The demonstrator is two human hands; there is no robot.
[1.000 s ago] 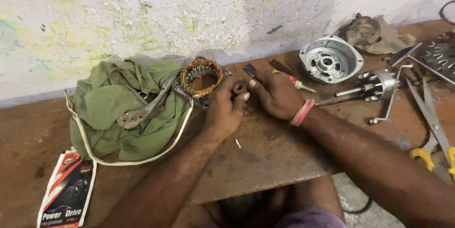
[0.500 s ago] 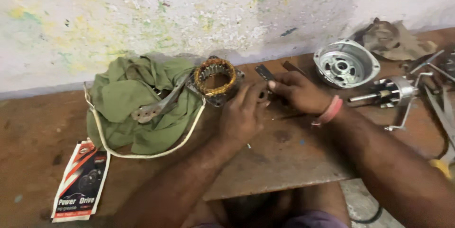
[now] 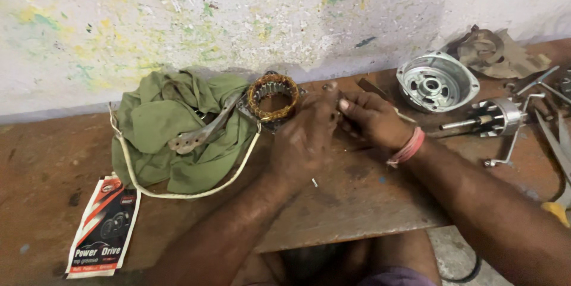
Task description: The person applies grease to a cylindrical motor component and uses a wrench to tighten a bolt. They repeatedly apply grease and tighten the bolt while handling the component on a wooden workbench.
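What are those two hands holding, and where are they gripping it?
The left hand and right hand meet around something small beside the copper-wound ring. The fingers hide it, so neither the thing nor the grip can be told.

Dim, soft daylight, brighter wall (image 3: 238,18), murky shadow under bench (image 3: 369,203), slight blur, edges softened

A crumpled olive-green cloth (image 3: 178,125) lies on the rusty brown desk (image 3: 357,197); right of the cloth, a copper-orange wound ring (image 3: 272,97); below it, a red-white-black printed sachet (image 3: 104,226).
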